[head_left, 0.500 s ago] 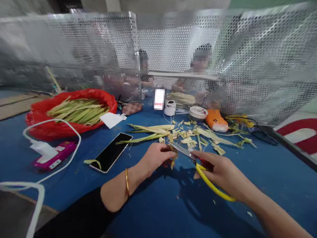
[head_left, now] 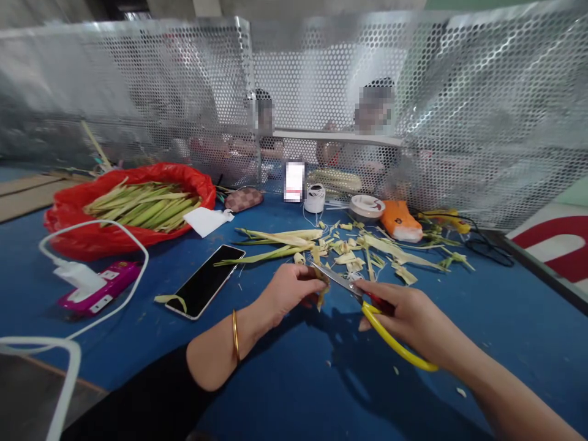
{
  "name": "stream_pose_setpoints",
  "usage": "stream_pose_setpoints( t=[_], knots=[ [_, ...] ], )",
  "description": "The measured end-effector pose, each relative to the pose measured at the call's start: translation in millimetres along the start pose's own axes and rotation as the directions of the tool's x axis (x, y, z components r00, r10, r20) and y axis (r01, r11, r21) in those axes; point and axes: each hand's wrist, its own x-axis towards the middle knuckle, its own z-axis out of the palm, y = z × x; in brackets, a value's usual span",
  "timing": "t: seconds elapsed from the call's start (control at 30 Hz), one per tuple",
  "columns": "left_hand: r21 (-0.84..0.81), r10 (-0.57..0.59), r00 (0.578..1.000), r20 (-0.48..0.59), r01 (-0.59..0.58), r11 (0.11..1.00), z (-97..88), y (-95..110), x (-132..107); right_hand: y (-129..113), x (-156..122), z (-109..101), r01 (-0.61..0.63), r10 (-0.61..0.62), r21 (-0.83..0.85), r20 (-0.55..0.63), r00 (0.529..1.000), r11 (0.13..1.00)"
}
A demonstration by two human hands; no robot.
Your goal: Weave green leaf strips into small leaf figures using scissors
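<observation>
My left hand [head_left: 294, 288] pinches a small piece of dried husk [head_left: 321, 298] between thumb and fingers, just above the blue table [head_left: 294, 386]. A gold bangle [head_left: 236, 337] circles that wrist. My right hand [head_left: 408, 315] is closed round a pair of scissors [head_left: 390, 340] with yellow and red handles. Their metal blades reach left to the husk piece, the tips right beside my left fingers. Whether the blades are cutting into it I cannot tell. Just beyond both hands lie long husk strips [head_left: 275, 252] and scattered trimmings [head_left: 346, 248].
A red plastic bag [head_left: 68, 239] of green husks stands at left, near a purple power strip [head_left: 119, 278] with a white cable. A phone [head_left: 206, 282] lies left of my hands. Behind are a thread spool [head_left: 315, 201], tape roll [head_left: 366, 211], orange packet [head_left: 402, 222] and perforated metal screen [head_left: 312, 79].
The view has shifted very slightly. Both hands, the scissors and the husk piece keep nearly the same position. Behind the screen, a person's hand has moved a little.
</observation>
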Motion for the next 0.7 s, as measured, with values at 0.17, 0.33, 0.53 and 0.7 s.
stream_pose_setpoints(
  t=[0.17,0.33,0.53,0.7],
  knots=[
    [-0.066,0.0,1.0,0.007,0.001,0.998,-1.8,-1.7,2.6,1.2,1.8,-1.5,-0.013,0.013,0.004,-0.029,0.999,1.0],
    [-0.084,0.013,1.0,0.015,-0.012,0.996,-2.1,-4.7,4.6,1.5,1.6,-1.2,-0.008,0.007,-0.027,-0.014,1.0,1.0],
    [-0.156,-0.03,1.0,0.004,0.03,0.987,-2.5,-4.7,5.3,3.3,2.8,-2.6,-0.081,0.075,-0.129,-0.049,0.996,0.988],
    [-0.454,-0.117,0.991,0.068,0.135,0.881,-6.2,-4.0,6.2,17.8,10.0,-7.3,-0.246,0.2,-0.573,-0.144,0.969,0.782]
  ],
)
